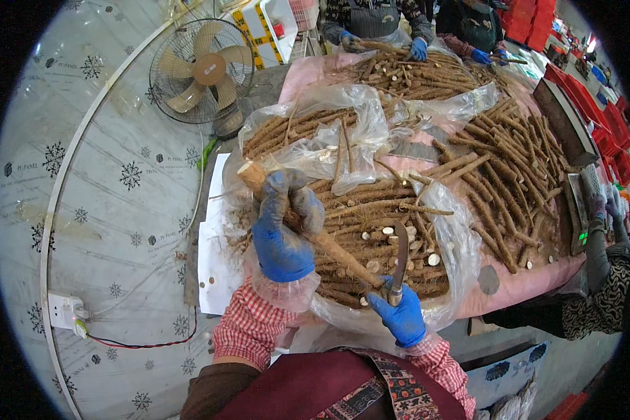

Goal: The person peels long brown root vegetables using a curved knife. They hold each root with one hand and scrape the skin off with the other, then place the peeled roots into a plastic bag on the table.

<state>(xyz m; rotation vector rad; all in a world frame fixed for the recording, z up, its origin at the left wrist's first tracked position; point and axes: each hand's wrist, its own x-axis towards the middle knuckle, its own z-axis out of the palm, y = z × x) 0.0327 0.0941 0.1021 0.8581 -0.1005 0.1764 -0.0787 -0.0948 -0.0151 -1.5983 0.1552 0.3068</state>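
My left hand [283, 226], in a soiled blue glove, is wrapped around a long brown yam root [341, 254]. The root slants from a pale cut end at the upper left down to my right hand [401, 312]. That hand, gloved in blue too, grips a knife [400, 257] by its handle, with the curved blade pointing up. The root's lower end meets the right hand's fingers; whether they pinch it is hard to tell. Beneath both hands lies a plastic-lined heap of hairy yam roots [378, 205], with several white cut slices [433, 259] scattered on top.
A fan [209, 69] stands at the left by a panel wall [121, 210]. More roots [509, 178] are piled at the right near a scale [577, 220]. Across the table, co-workers' gloved hands [419, 49] handle roots. Another person's arm [598, 252] reaches in at the right. Red crates [583, 105] stand beyond.
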